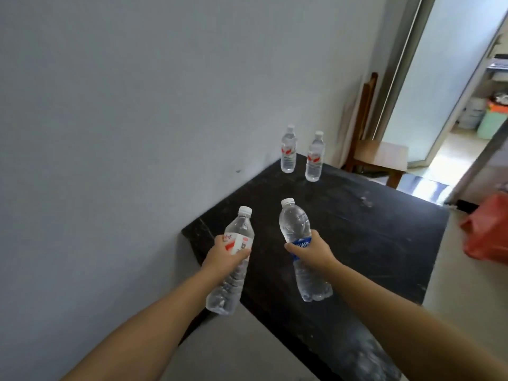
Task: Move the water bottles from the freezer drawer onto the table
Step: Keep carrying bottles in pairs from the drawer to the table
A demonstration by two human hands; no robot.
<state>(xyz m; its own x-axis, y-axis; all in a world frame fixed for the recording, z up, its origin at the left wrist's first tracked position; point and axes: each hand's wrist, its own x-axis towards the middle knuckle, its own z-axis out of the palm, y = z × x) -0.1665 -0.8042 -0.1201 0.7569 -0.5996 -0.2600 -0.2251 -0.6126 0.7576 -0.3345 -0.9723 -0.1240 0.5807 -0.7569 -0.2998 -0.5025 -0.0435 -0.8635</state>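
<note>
Head view: each hand [224, 257] [313, 250] grips one bottle [233, 259] [298, 248]; two bottles [288, 154] [314, 158] stand on table [371, 243].

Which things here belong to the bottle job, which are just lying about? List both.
Job: red-label bottle in left hand; blue-label bottle in right hand; two standing bottles; black table.
Lying about: wooden chair; red bag.

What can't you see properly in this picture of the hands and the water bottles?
Head view:
- The freezer drawer: out of frame.
- The blue-label bottle: the right hand covers part of its label.
- The red-label bottle: the left hand hides part of its label.
- The two far bottles on the table: print too small.
</note>
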